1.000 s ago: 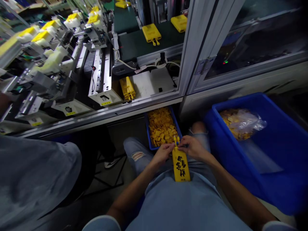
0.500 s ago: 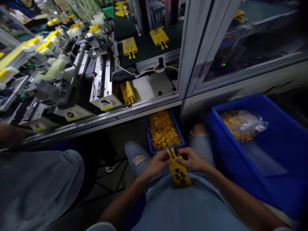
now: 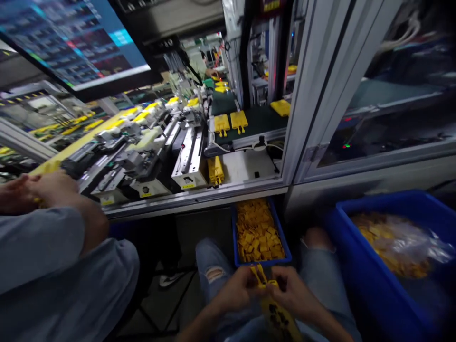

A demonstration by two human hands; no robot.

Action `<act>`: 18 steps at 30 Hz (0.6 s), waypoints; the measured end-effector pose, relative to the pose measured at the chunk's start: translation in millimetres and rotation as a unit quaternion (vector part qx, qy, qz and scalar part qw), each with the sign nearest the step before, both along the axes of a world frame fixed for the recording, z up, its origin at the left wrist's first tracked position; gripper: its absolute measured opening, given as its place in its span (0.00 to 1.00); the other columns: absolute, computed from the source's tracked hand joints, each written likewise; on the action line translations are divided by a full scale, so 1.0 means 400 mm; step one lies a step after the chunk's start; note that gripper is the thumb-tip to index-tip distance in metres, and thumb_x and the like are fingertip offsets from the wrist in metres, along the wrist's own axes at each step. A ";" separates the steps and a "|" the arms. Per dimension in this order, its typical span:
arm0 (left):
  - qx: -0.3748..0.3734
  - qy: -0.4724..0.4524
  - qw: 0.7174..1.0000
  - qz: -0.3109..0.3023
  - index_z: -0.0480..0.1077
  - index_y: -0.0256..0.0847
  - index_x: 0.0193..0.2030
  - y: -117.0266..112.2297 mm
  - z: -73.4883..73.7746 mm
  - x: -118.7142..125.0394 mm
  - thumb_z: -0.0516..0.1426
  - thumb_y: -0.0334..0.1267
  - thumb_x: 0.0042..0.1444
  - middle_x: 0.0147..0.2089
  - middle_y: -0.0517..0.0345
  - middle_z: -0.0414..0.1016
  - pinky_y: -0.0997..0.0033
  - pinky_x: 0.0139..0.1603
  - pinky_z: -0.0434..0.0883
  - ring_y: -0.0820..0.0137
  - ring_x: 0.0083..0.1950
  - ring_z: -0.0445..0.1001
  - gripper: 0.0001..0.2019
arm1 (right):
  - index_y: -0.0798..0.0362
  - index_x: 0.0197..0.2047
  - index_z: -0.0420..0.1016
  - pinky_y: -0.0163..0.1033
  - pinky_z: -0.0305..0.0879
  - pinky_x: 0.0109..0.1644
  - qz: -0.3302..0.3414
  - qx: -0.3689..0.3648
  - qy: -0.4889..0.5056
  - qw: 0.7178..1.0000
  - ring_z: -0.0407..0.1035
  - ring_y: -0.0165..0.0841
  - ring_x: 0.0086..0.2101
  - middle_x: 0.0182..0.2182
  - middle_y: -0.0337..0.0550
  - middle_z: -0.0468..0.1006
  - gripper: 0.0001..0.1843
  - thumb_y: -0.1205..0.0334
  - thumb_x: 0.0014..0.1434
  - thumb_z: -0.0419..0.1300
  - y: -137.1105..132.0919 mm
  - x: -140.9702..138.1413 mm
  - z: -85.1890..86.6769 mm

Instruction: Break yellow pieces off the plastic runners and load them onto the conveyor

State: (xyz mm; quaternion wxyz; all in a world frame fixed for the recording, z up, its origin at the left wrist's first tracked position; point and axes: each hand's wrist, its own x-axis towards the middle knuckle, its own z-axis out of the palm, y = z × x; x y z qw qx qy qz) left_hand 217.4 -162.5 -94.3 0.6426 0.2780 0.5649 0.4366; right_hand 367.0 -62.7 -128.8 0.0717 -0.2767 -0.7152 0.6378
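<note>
Low over my lap, a flat yellow block (image 3: 280,316) with black printing has two short yellow cable-like tabs sticking up from its far end. My left hand (image 3: 237,289) pinches it near the base of the tabs. Across from it, my right hand (image 3: 292,290) grips the block's right top corner, fingers closed. The block's lower end runs toward the bottom of the view, blurred. Just beyond my hands stands a blue bin (image 3: 235,244) filled with small square yellow pieces (image 3: 258,232).
At my right is a large blue tub (image 3: 344,209) holding yellow pieces and clear plastic. Ahead, a metal frame (image 3: 245,188) edges a machine with yellow blocks on a dark conveyor (image 3: 256,127). A monitor (image 3: 85,42) hangs upper left; a co-worker's hands (image 3: 53,185) are at left.
The view has tilted up, bringing the monitor into sight, so my hands and the block appear lower. Both hands keep hold of the block. Another yellow block shows on the conveyor.
</note>
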 end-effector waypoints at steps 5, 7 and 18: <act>0.027 0.065 0.994 -0.087 0.77 0.38 0.37 0.040 0.055 -0.071 0.65 0.43 0.46 0.35 0.58 0.77 0.74 0.35 0.67 0.70 0.34 0.71 0.13 | 0.52 0.22 0.59 0.33 0.48 0.26 -0.085 -0.130 0.038 0.987 0.50 0.27 0.23 0.19 0.33 0.55 0.26 0.37 0.53 0.56 0.040 -0.011 -0.064; 0.053 0.117 0.991 -0.038 0.76 0.37 0.38 0.059 0.091 -0.116 0.65 0.44 0.46 0.37 0.56 0.78 0.74 0.36 0.68 0.69 0.36 0.73 0.14 | 0.53 0.22 0.64 0.33 0.49 0.26 -0.132 -0.137 0.047 0.981 0.51 0.28 0.23 0.19 0.34 0.56 0.29 0.33 0.52 0.56 0.063 -0.010 -0.088; 0.298 0.584 0.744 0.130 0.69 0.39 0.43 0.262 0.251 -0.431 0.58 0.30 0.51 0.48 0.52 0.74 0.67 0.49 0.69 0.66 0.48 0.72 0.11 | 0.53 0.20 0.65 0.33 0.55 0.25 -0.187 -0.120 0.015 0.975 0.56 0.28 0.21 0.17 0.34 0.60 0.32 0.29 0.44 0.59 0.082 0.029 -0.195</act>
